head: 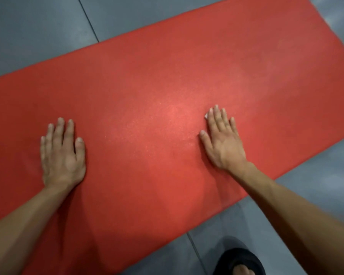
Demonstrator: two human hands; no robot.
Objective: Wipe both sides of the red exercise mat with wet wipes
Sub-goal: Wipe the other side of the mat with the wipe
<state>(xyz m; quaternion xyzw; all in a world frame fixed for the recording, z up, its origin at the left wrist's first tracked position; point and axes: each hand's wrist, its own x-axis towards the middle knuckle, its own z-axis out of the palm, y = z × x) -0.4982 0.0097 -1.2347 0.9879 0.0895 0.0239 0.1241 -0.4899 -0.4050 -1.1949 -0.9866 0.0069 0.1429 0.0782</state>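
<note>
Red and soft-looking, the mat (167,100) lies flat on the grey floor (38,32), running from the near left up to the far right. Fills most of the view, with one long edge close by and the far corner cut off at the top.

Left hand (63,155) pressed flat on the mat, fingers straight and close together, holding nothing. Right hand (221,139) flat on the mat too, fingers straight and a little spread. Tiny bit of white peeking out by the fingertips (211,112), most likely a wet wipe (206,116) squashed under the palm, but too small to tell for sure. Both hands well apart, near the middle of the mat.

Black sandal (238,261) with a foot in it on the floor, just beside the near edge.

Looks like foam, so probably light, bendy and a bit grippy. Should not slide much while rubbed, more so with one hand holding it down. Bumpy top might catch the wipe, so slow, firm strokes seem best.

Top side being wiped now, by the look of it. Under side not yet shown. For flipping, best to grab the near long edge or a corner, lift, and roll it over. Floppy, so two hands wide apart should stop it folding up
</note>
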